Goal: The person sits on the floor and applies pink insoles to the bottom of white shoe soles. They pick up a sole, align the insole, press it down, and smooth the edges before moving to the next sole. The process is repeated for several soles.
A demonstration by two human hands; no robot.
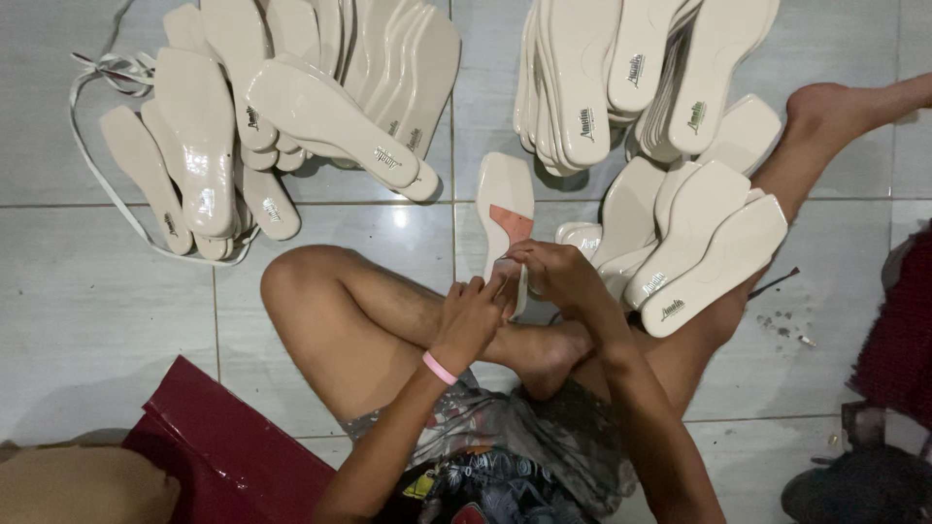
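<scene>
Cream insole (505, 209) pinched by fingers of both hands, left hand (473, 315), right hand (555, 275), glossy grey floor tiles (87, 311), insole piles around

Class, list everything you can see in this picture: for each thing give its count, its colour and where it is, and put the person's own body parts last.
Insole in hand: one, cream with a reddish patch, centre, held at its near end by both hands.
Left insole pile: many, too overlapped to count, cream, upper left on the floor.
Right insole pile: many, cream, upper right, some resting against the leg.
Strap: one, pale, looped around the left pile.
Red sheet: one, dark red, lower left.
Tiled floor: grey-white, under everything.
Wristband: one, pink, on the left wrist.
Left hand: one, gripping the insole's near end.
Right hand: one, pinching the same end.
Legs: two, bare, folded on the floor.
</scene>
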